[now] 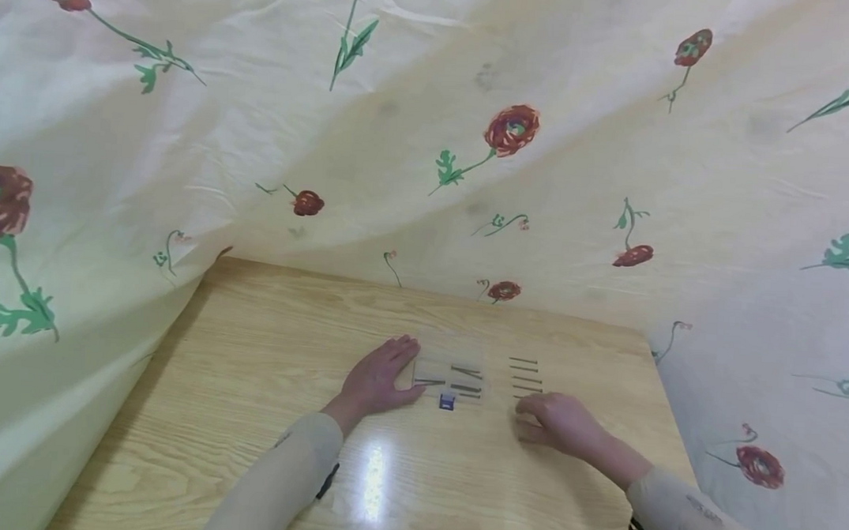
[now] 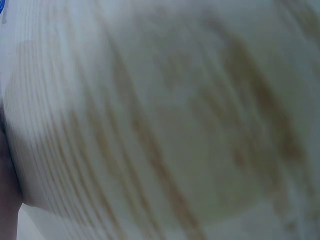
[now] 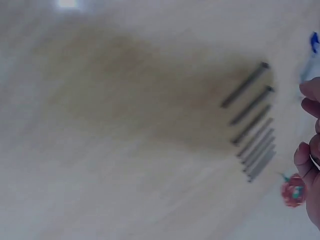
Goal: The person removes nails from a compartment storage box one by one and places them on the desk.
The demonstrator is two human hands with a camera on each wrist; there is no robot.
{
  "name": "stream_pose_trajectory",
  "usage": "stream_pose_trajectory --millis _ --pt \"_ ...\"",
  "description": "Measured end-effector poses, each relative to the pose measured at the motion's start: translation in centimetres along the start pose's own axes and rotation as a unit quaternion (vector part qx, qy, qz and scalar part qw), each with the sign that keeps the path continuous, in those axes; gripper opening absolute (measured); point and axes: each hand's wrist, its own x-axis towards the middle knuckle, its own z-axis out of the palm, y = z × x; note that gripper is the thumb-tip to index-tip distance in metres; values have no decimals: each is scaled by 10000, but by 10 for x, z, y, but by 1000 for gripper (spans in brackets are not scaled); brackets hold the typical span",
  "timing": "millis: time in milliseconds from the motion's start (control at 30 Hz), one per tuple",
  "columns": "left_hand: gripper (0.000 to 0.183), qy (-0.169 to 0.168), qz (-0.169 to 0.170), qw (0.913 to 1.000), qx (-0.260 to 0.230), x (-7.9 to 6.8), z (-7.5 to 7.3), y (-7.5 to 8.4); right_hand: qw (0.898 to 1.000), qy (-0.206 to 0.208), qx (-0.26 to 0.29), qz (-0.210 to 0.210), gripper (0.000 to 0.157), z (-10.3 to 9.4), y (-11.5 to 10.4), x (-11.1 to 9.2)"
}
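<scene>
My left hand (image 1: 380, 378) rests with straight fingers along the left side of a clear plastic box (image 1: 430, 370). Its thumb reaches over the near left corner. Several dark nails (image 1: 466, 388) lie inside the box, and a blue clasp (image 1: 447, 402) marks its near side. To the right, more nails (image 1: 523, 369) are laid out in a row on the table, roughly parallel. My right hand (image 1: 563, 425) is at the near end of that row, fingers bent and thumb apart. The right wrist view shows the nails (image 3: 245, 85) beside the bent fingers (image 3: 311, 92), with nothing visible between them.
The wooden table (image 1: 250, 344) has pale, glossy grain with a bright reflection (image 1: 374, 480) near the front. A flowered cloth (image 1: 401, 137) hangs behind the table and along both sides, meeting its edges. The left wrist view shows mostly blurred wood grain.
</scene>
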Motion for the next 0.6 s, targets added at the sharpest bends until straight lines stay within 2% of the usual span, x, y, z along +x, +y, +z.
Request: stream_pose_trajectory --millis 367,600 --pt "82 -87 -1 9999 98 1 4 -1 9997 -76 222 -15 35 -15 8 64" --pt "83 -78 -26 10000 38 1 1 -1 9988 -302 377 -63 37 -16 10 94"
